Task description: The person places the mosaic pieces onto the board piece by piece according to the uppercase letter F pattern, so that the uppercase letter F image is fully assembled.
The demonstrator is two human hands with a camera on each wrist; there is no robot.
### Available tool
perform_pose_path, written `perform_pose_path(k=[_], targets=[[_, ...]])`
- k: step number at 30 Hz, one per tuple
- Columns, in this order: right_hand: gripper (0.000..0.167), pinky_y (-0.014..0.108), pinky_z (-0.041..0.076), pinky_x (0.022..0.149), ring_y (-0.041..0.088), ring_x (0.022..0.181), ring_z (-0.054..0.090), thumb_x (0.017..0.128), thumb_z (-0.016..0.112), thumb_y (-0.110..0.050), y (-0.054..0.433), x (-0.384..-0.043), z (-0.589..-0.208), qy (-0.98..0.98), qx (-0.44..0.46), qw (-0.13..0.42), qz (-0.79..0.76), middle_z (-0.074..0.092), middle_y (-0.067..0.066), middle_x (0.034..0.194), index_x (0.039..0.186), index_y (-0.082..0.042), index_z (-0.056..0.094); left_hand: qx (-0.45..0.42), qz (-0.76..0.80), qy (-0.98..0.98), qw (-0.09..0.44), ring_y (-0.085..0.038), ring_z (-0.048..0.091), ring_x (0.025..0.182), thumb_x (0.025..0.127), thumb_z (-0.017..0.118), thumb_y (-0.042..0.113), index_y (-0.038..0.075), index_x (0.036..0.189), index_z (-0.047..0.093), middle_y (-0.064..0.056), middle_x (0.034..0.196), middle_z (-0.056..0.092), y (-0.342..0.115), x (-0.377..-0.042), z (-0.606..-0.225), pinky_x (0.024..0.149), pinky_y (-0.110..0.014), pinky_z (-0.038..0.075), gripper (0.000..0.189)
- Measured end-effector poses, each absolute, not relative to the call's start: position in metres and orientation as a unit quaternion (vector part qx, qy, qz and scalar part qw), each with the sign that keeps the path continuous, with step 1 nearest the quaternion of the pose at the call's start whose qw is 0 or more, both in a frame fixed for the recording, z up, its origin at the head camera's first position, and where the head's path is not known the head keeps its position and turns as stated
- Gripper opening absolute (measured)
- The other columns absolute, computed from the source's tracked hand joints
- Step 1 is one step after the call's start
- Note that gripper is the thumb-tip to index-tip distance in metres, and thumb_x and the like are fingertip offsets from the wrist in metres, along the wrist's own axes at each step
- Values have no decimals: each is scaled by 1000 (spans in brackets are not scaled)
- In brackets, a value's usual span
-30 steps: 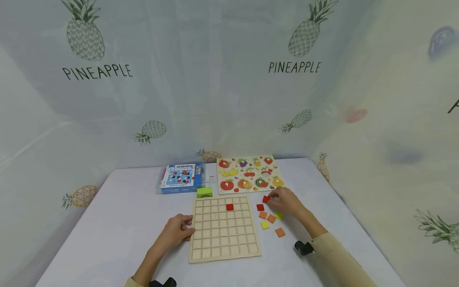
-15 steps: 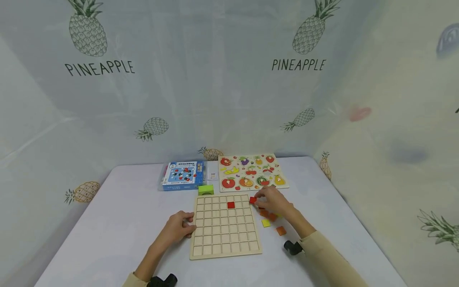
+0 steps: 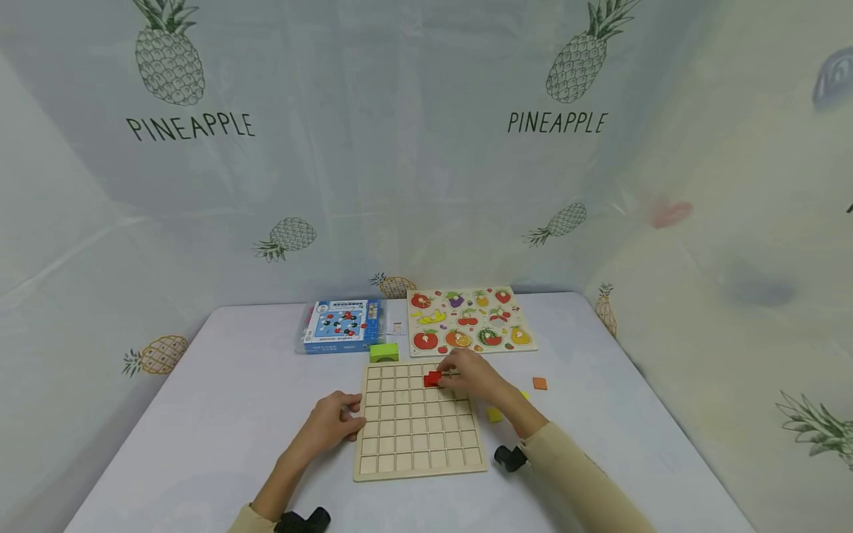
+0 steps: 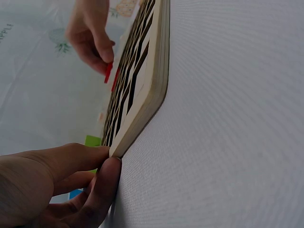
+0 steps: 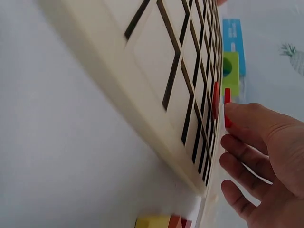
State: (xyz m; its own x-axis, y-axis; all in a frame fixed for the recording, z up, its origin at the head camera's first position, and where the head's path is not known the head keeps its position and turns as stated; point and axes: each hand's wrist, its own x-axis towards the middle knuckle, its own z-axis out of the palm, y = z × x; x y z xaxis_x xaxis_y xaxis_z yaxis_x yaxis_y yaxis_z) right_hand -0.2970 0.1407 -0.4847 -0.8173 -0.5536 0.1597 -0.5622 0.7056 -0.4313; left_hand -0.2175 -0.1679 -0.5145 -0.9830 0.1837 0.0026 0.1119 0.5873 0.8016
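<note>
A pale wooden grid board (image 3: 409, 429) lies on the white table. My left hand (image 3: 329, 423) pinches its left edge between thumb and fingers, as the left wrist view shows up close. Over the far part of the board, my right hand (image 3: 474, 376) holds a small red square tile (image 5: 227, 105) by thumb and forefinger, its other fingers loosely bent. Another red tile (image 5: 215, 100) sits in a cell of the grid, right beside the held one. From the head, the two red tiles overlap.
Behind the board stand a green block (image 3: 383, 353), a blue box (image 3: 341, 326) and a fruit puzzle board (image 3: 472, 321). Right of the grid lie an orange tile (image 3: 540, 383) and a yellow tile (image 3: 494, 414); more loose tiles are partly hidden under the right forearm.
My right hand has carried the red tile leftward from the loose tiles, across the board's right edge, to the tile in the grid. The left hand keeps its hold on the edge.
</note>
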Motion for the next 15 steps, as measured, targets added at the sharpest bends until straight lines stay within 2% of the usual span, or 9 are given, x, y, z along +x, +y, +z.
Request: perform_pose_path(k=[5, 15], targets=[[17, 36, 56, 87, 15, 89, 66, 88, 74, -21, 127, -302, -488, -912, 343, 25, 224, 75, 1, 94, 100, -8, 76, 79, 443, 892, 38, -11, 60, 57, 82, 74, 2, -10, 126, 59, -10, 94, 61, -168, -218, -512, 48, -21, 51, 49], [19, 25, 53, 76, 12, 87, 61, 88, 74, -24, 109, -304, -493, -911, 356, 24, 208, 71, 0, 95, 101, -10, 76, 72, 451, 888, 46, -11, 60, 58, 82, 74, 1, -11, 127, 59, -9, 94, 61, -167, -216, -512, 48, -21, 51, 49]])
